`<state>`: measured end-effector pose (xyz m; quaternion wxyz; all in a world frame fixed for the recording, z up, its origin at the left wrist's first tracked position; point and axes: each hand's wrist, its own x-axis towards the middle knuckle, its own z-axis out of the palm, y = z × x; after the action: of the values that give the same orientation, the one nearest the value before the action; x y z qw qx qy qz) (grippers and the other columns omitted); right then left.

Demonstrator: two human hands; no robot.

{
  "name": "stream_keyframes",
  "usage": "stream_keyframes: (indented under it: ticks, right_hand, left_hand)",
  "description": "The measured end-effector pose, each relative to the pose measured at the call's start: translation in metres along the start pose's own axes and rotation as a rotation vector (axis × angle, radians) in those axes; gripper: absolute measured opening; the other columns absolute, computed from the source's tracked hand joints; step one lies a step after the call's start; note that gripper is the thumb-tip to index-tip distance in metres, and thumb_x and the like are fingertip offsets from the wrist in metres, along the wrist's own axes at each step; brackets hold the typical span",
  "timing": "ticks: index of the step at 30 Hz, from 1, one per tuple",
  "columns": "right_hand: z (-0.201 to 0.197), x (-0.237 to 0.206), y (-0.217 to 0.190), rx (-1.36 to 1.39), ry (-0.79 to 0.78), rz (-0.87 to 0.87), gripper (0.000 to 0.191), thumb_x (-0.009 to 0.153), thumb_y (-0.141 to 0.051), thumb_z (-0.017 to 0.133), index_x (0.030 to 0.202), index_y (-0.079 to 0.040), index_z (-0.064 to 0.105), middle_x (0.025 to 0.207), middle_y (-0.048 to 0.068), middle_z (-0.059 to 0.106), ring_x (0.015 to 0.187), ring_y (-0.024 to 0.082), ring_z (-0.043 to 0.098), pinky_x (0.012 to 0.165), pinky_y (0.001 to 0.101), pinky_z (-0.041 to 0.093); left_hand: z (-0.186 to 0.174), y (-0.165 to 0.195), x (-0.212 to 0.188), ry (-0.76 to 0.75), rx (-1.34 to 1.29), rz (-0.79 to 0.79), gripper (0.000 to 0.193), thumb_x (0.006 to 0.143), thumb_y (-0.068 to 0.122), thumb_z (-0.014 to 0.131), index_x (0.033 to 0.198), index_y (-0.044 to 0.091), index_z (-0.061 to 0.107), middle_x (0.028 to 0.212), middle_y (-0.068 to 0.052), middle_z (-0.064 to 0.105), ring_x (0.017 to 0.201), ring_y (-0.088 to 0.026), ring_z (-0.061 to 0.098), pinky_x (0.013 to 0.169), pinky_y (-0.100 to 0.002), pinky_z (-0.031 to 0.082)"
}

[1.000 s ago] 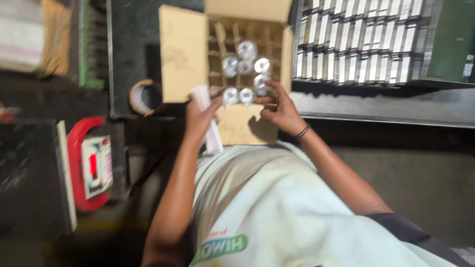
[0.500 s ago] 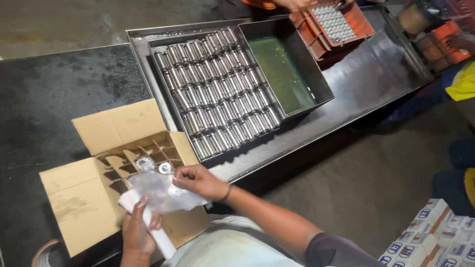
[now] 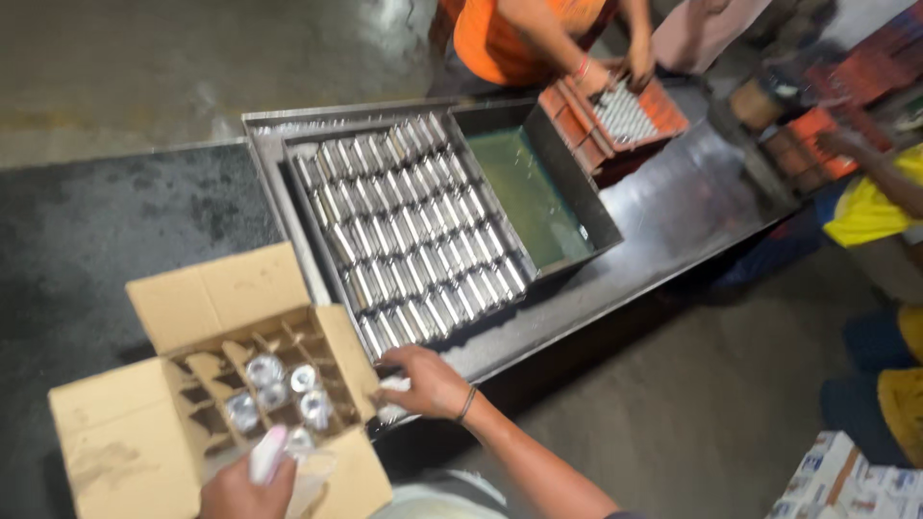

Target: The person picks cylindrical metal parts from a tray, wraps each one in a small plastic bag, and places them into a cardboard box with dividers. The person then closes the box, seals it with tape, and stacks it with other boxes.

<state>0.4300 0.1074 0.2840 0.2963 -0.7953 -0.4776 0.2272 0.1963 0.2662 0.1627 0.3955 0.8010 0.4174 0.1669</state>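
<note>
Fingers (image 3: 409,360) of our right hand (image 3: 428,382) are curled down on a small white bag (image 3: 392,411) at the edge of the tabletop (image 3: 115,216). Our left hand (image 3: 245,490) is closed around a white rolled thing (image 3: 267,454) at 6 o'clock.

We see the big dark tabletop first. On it, at 12 o'clock from our right hand, sits a long metal tray (image 3: 264,135) full of shiny metal tubes (image 3: 413,226), with a green pool (image 3: 524,192) in its far part. At 9 o'clock from our right hand stands an open brown box (image 3: 207,298) with card walls inside. Small shiny round parts (image 3: 264,370) sit in some of its holes. At 1 o'clock, another person's hands (image 3: 615,72) touch an orange crate (image 3: 615,120).
</note>
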Motion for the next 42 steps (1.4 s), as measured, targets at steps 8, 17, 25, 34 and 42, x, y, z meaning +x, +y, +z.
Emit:
stream_keyframes:
  ticks: [8, 17, 25, 34, 42]
  right_hand:
    - [0.018, 0.031, 0.077, -0.468, 0.221, 0.514, 0.073, 0.081, -0.036, 0.079, 0.136, 0.001, 0.048, 0.131, 0.034, 0.051, 0.107, 0.050, 0.063, 0.089, 0.0559, 0.054]
    - [0.015, 0.044, 0.095, -0.470, 0.113, 0.576, 0.050, 0.086, -0.047, 0.075, 0.090, 0.003, 0.070, 0.080, 0.020, 0.066, 0.081, 0.037, 0.070, 0.073, 0.0469, 0.056]
    - [0.040, -0.023, 0.046, 1.449, -0.323, 0.539, 0.029, 0.098, -0.030, 0.052, 0.099, -0.007, 0.070, 0.062, -0.001, 0.055, 0.052, 0.015, 0.056, 0.049, 0.0298, 0.046]
    - [0.060, -0.052, -0.026, 0.238, -0.087, 0.127, 0.039, 0.096, -0.026, 0.066, 0.121, 0.004, 0.068, 0.082, 0.016, 0.065, 0.076, 0.024, 0.064, 0.069, 0.0345, 0.055]
    - [-0.113, -0.006, -0.128, 0.110, -0.030, 0.502, 0.056, 0.098, -0.024, 0.067, 0.153, -0.021, 0.058, 0.105, 0.024, 0.070, 0.105, 0.033, 0.068, 0.097, 0.0358, 0.057]
  left_hand:
    - [-0.024, 0.036, -0.017, -0.001, 0.007, 0.023, 0.038, 0.083, 0.040, 0.078, 0.101, 0.007, 0.079, 0.079, -0.025, 0.072, 0.078, -0.042, 0.072, 0.069, -0.047, 0.056]
    - [-0.075, 0.107, -0.029, -0.069, -0.052, -0.081, 0.046, 0.089, 0.045, 0.076, 0.087, -0.001, 0.075, 0.063, -0.021, 0.066, 0.054, -0.036, 0.065, 0.059, -0.043, 0.051]
    - [-0.061, 0.085, -0.025, 0.026, -0.137, -0.057, 0.040, 0.089, 0.036, 0.077, 0.095, -0.004, 0.074, 0.066, -0.020, 0.068, 0.056, -0.030, 0.067, 0.060, -0.042, 0.052]
    - [-0.054, 0.093, -0.039, -0.106, -0.102, 0.174, 0.027, 0.087, 0.023, 0.073, 0.101, -0.001, 0.074, 0.072, -0.023, 0.071, 0.061, -0.034, 0.072, 0.058, -0.043, 0.052]
    - [-0.063, 0.099, -0.033, -0.386, -0.742, -0.281, 0.023, 0.093, 0.020, 0.071, 0.091, -0.003, 0.075, 0.065, -0.017, 0.071, 0.050, -0.020, 0.060, 0.046, -0.039, 0.045]
